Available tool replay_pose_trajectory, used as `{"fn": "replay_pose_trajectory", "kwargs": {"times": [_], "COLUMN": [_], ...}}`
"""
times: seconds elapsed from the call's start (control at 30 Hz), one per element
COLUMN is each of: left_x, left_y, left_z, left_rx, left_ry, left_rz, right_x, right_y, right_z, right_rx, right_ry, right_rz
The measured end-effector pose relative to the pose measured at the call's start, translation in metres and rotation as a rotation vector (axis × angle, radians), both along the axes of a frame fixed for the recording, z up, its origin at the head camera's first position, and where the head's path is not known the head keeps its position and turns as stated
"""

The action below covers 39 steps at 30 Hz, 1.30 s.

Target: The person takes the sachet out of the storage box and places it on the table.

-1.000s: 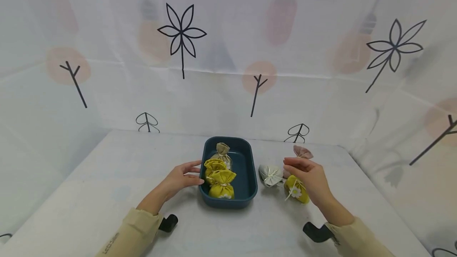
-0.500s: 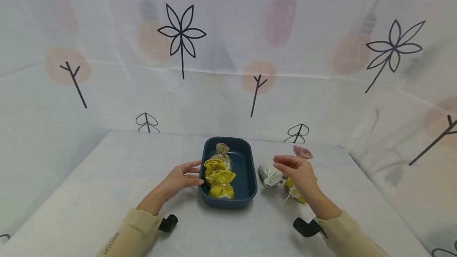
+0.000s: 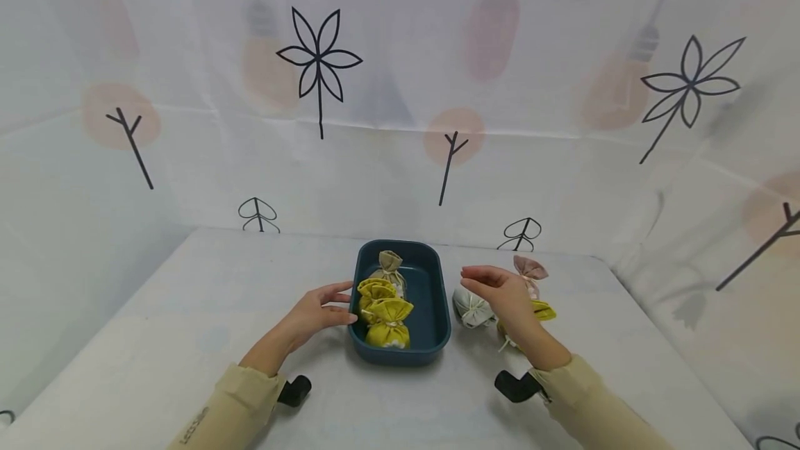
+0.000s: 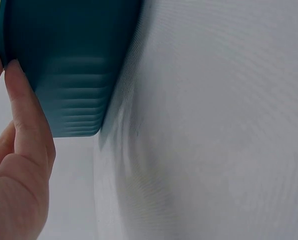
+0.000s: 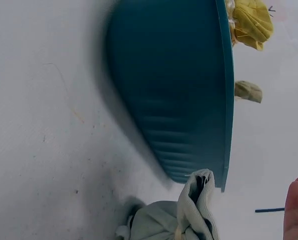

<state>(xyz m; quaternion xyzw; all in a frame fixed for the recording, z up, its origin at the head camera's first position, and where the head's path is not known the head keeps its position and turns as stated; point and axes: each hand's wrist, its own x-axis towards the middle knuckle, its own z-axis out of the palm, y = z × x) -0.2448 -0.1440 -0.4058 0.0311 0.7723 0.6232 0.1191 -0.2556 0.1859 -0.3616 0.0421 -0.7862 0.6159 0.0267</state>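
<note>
My left hand (image 3: 315, 310) is at the left side of a dark teal bin (image 3: 428, 325), its thumb and fingers pinching the rim; in the left wrist view a finger (image 4: 26, 112) lies along the outer wall. Inside the bin sit two yellow drawstring pouches (image 3: 389, 321) and a beige pouch (image 3: 390, 266). Over a grey pouch (image 3: 473, 307), right of the bin, hovers my right hand (image 3: 509, 297), holding nothing, fingers extended. The right wrist view shows the grey pouch (image 5: 161, 220) below the bin's wall and just some fingertips (image 5: 294, 210) at the edge.
A pink pouch (image 3: 530, 268) stands behind my right hand, and another yellow pouch (image 3: 544, 310) is partly hidden by that hand and wrist. The bin's right half shows bare floor. A white cloth (image 3: 387, 415) covers the table, with a patterned cloth backdrop (image 3: 375, 179) behind.
My right hand has moved left, from above the yellow and pink pouches to above the grey pouch, baring more of the pink one. The left hand and the bin have stayed put.
</note>
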Motion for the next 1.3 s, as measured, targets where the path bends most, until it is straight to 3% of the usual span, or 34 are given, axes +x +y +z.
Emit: {"fn": "replay_pose_trajectory", "kwargs": {"times": [0.23,0.53,0.9,1.3], "left_x": [0.000,-0.001,0.000,0.001], "left_y": [0.000,-0.001,0.000,0.000], "left_z": [0.001,0.000,0.002,0.003], "left_rx": [-0.013,-0.011,0.001,-0.003], "left_ry": [0.002,-0.004,-0.002,-0.001], "left_rz": [0.000,0.001,0.005,0.004], "right_x": [-0.007,-0.015,-0.027,-0.042], "right_y": [-0.007,-0.019,-0.034,-0.051], "right_z": [0.000,0.006,0.016,0.022], "right_rx": [-0.008,0.067,0.017,-0.004], "right_ry": [-0.011,-0.007,0.053,0.041], "right_rz": [0.004,-0.001,0.087,0.104]}}
